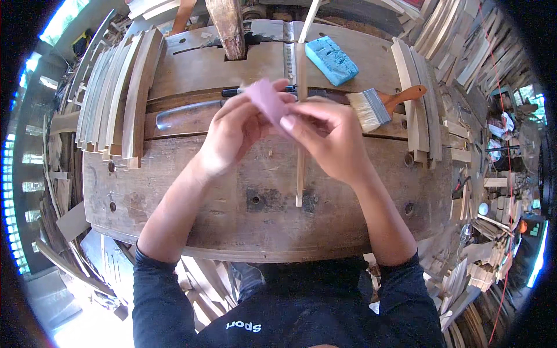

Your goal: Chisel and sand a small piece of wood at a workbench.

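Observation:
Above the middle of the wooden workbench, both my hands are raised round a small pink piece of sandpaper, which is blurred by motion. My right hand pinches its near edge between thumb and fingers. My left hand is curled round its other side, with some fingers hidden behind it. Under my hands a thin wooden strip lies lengthwise on the bench, partly covered by my right fingers.
A blue sponge block and a wide paintbrush lie beyond my right hand. Curved wooden slats are stacked at left, more slats at right. A thick wooden post rises at the back. A long shiny object lies in the bench trough.

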Demonstrator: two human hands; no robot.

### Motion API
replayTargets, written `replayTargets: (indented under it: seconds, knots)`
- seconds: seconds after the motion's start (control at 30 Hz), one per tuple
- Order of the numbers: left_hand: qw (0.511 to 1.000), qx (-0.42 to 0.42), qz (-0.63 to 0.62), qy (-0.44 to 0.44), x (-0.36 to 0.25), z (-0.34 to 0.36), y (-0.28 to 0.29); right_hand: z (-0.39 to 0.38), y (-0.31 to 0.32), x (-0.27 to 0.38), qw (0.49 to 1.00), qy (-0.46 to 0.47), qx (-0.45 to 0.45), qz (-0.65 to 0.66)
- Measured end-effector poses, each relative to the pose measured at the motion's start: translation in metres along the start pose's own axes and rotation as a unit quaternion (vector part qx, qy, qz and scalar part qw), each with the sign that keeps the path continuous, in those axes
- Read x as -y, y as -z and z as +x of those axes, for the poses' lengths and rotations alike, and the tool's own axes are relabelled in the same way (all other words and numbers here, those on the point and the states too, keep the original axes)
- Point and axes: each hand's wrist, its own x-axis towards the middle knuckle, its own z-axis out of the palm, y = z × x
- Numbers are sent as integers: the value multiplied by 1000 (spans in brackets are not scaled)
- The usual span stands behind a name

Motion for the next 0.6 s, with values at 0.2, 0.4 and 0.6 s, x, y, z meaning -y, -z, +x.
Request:
replayTargets:
  seconds: [0.2, 0.4, 0.6]
  knots:
    - [967, -24, 226, -112, 1, 0, -15, 2, -8, -12, 985, 36, -165, 46]
    - [935, -103, 290, -179, 8, -2, -21, -4, -20, 3, 992, 54, -102, 47]
    - [891, -121, 366, -241, -3, 0, -19, -7, -10, 6, 950, 12, -13, 311]
